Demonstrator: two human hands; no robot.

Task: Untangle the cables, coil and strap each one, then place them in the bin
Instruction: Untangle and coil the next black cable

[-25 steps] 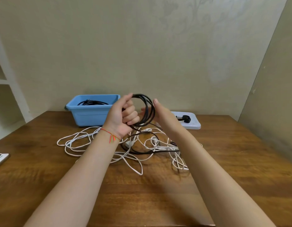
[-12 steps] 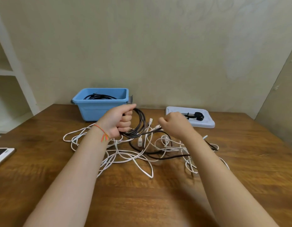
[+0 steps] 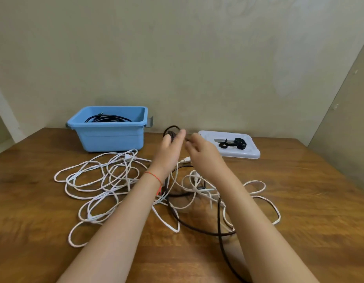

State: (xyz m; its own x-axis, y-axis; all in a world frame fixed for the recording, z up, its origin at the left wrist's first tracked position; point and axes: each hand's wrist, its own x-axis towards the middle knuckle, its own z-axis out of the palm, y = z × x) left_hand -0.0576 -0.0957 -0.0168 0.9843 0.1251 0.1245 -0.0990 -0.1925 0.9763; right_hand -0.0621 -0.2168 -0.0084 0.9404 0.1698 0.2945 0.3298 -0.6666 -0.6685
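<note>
Wooden tabletop (image 3: 299, 201): one cable binned (image 3: 107, 119); my left hand (image 3: 168, 149) fingers grip the black coil (image 3: 171, 130), right hand (image 3: 201, 152) loosely curled, white tangle (image 3: 107, 180) left.

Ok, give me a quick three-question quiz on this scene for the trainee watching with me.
1. True or false: the bin is empty.
2. Where do the straps lie? A: on the tray. B: in the bin. C: on the bare table.
3. Fill in: most of the tangle on the table is ___ cable.

Key
1. False: a dark coil already lies in it.
2. A.
3. White.
</note>
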